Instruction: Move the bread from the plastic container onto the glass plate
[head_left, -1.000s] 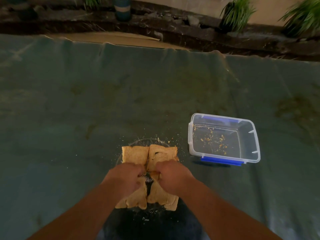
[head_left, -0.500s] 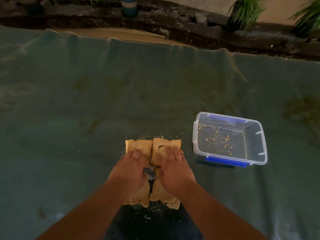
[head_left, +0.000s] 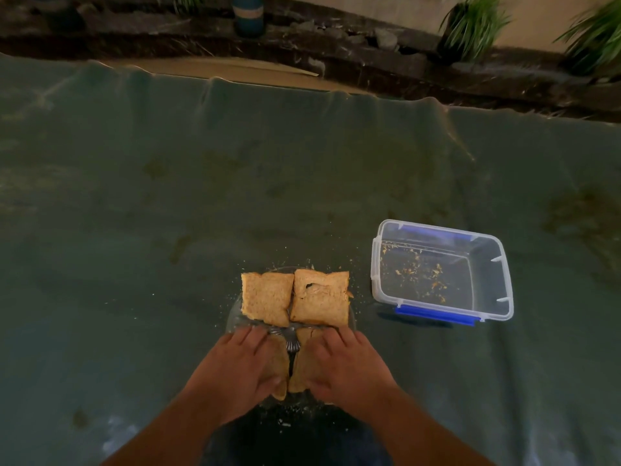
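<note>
Several brown bread slices lie on the glass plate (head_left: 235, 319) near me. The far left slice (head_left: 267, 297) and the far right slice (head_left: 321, 299) are uncovered. My left hand (head_left: 240, 368) rests flat on the near left slice (head_left: 281, 364), and my right hand (head_left: 342, 368) lies flat on the near right slice (head_left: 300, 361), fingers spread. The plate's ribbed centre (head_left: 291, 344) shows between them. To the right stands the clear plastic container (head_left: 442, 270) with blue clips, holding only crumbs.
A green cloth (head_left: 168, 203) covers the surface, with crumbs scattered around the plate. Beyond its far edge lie a cardboard sheet (head_left: 242, 70), a dark stone ledge, a blue pot (head_left: 248, 13) and plants (head_left: 473, 25).
Both hands have slid back toward me from the middle of the plate onto the near slices, uncovering the two far slices. Their fingers went from curled to flat.
</note>
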`<state>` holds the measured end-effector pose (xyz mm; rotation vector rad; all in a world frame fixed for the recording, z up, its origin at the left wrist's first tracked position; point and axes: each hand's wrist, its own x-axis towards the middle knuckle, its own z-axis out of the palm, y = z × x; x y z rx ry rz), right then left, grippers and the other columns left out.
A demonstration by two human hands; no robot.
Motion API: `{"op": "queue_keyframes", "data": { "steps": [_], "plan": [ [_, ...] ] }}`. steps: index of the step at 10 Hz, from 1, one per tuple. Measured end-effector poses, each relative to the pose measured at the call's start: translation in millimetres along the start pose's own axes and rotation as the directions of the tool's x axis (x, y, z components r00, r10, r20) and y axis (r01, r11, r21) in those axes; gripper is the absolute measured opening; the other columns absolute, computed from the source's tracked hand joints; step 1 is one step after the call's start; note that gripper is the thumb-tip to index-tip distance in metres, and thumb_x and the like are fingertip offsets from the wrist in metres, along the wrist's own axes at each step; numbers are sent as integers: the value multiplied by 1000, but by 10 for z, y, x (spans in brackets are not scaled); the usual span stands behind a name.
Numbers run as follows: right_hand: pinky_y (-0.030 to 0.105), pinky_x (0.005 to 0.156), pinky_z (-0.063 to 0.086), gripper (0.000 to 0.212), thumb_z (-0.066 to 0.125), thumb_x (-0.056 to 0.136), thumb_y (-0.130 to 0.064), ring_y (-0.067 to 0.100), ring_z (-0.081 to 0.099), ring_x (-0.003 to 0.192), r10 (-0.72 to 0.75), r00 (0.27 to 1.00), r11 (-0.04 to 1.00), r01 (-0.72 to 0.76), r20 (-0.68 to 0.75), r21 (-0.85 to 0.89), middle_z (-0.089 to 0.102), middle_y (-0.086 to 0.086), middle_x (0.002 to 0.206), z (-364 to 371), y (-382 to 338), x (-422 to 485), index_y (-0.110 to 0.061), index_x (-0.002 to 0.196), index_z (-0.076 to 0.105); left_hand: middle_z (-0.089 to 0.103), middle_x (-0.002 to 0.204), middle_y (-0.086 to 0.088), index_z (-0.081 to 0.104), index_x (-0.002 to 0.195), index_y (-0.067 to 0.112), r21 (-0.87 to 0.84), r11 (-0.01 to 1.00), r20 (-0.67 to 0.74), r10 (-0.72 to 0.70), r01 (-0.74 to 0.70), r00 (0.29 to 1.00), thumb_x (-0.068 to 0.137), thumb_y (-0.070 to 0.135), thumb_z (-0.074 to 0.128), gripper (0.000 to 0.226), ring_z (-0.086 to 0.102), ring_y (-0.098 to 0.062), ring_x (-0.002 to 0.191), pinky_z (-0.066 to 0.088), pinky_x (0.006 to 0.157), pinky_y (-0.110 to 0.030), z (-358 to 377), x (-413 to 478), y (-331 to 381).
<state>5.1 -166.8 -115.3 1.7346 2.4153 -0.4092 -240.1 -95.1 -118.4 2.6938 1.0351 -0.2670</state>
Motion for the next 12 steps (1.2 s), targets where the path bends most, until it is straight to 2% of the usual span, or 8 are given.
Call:
{"op": "queue_keyframes", "data": {
  "steps": [3,5,6,7,8,9,10,12],
  "plan": [
    [47,93,50,60,51,92,-60,33,54,113,20,999,999,-19,46,-32,58,10,125,-83,-23,116,-22,139,51,63,130,-8,61,128,23,50,998,32,-33,31,999,87,59,60,55,60,-30,113,57,90,-47,-82,107,28],
    [44,85,55,60,61,85,-63,30,58,104,-15,1000,998,15,0,-54,62,8,114,-1,30,131,-24,131,57,66,125,-9,64,124,22,69,997,16,-24,22,1000,82,57,69,55,63,-31,109,60,86,-48,-88,99,47],
    [45,82,56,62,64,83,-64,30,59,102,-22,1000,998,21,-18,-60,63,9,112,15,86,173,-24,130,57,65,125,-8,63,124,22,65,998,2,-27,27,1000,82,58,67,55,62,-31,109,59,86,-48,-73,92,48],
    [47,87,55,62,59,88,-62,32,58,108,-22,1000,999,21,-11,-48,62,11,118,25,111,179,-23,136,53,64,127,-8,62,126,22,52,998,7,-39,39,999,84,58,63,56,61,-31,111,58,88,-49,-60,94,52],
    [52,99,49,63,48,94,-60,37,54,119,33,999,999,-33,-42,-11,58,15,131,7,72,167,-21,144,47,64,126,-10,63,125,19,56,998,-73,-26,30,997,87,59,53,56,56,-32,111,56,90,-50,-46,99,43],
    [59,122,21,75,28,101,-60,46,19,152,155,986,984,-149,-61,102,24,21,167,-55,-9,237,-19,162,10,55,145,-18,55,139,11,30,994,-146,-102,107,984,92,56,40,67,49,-38,130,48,104,-57,-91,175,74],
    [58,124,-5,79,9,101,-66,39,-17,154,214,974,972,-206,-72,113,-16,16,168,-58,-81,326,-20,157,-20,22,165,-16,28,156,10,8,977,-139,-208,212,968,98,60,28,77,21,-36,151,27,118,-63,-111,255,120],
    [59,124,-2,80,5,100,-70,36,-23,153,230,973,967,-225,-26,119,-18,14,168,-109,-106,330,-21,157,-21,11,168,-12,17,159,17,33,969,-114,-240,245,964,99,68,19,78,8,-33,154,15,120,-65,-119,229,101]
  ]
}}
